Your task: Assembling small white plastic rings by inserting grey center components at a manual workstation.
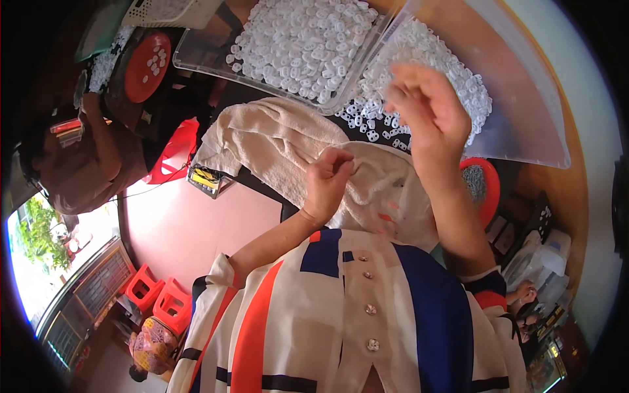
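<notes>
Over one cream terry towel (275, 141) beside two clear trays (209, 56) of small white plastic pieces (301, 46), we see our left hand (327, 180) pinching towel cloth; right hand (426, 114) loosely curled, blurred.

Small piecework workshop: clear trays (216, 56) heaped with small white plastic parts (301, 39), a towel-covered desk (386, 190), red plastic stools (160, 298), and another seated worker (85, 164).

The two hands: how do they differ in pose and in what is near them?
The left hand is closed in a loose fist, low over the beige towel. The right hand is raised higher, fingers bent and blurred, in front of the loose white plastic pieces. Whether either holds a piece cannot be told. Both are bare.
</notes>
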